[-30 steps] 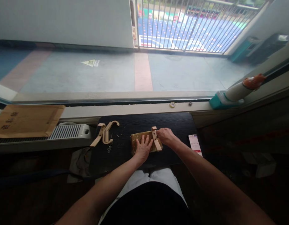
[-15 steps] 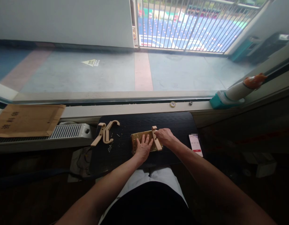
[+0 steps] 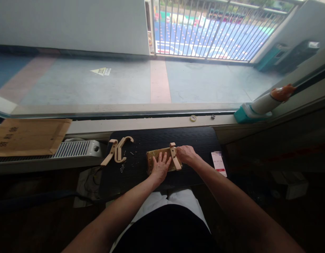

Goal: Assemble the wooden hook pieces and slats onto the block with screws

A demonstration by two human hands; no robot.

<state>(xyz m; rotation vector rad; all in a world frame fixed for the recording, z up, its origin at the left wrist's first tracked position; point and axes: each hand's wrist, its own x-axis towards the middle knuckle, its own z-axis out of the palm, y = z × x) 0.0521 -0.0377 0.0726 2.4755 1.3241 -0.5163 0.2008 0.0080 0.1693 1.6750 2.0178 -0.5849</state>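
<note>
My left hand (image 3: 160, 169) lies flat with its fingers spread, pressing on a brown tape-wrapped block (image 3: 150, 155) on the dark table (image 3: 199, 135). A pale wooden hook piece (image 3: 175, 162) lies slantwise across the block's right end, its curled end pointing away from me. Against the right side of that piece, my right hand (image 3: 186, 154) is closed in a fist. Whatever its fingers hold is hidden. Left of the block lie more wooden hooks (image 3: 119, 151), with several screws (image 3: 122, 168) scattered beside them.
A phone (image 3: 218, 164) with a timer on its screen lies near the table's right edge. On the windowsill are a tape roll (image 3: 193, 118), a small grey object (image 3: 212, 117) and a teal container (image 3: 247, 114). A brown paper envelope (image 3: 33, 135) rests over the radiator (image 3: 80, 148) at left.
The whole view has shifted slightly. Both hands keep their places on and beside the block, and the wooden hook piece stays across it.
</note>
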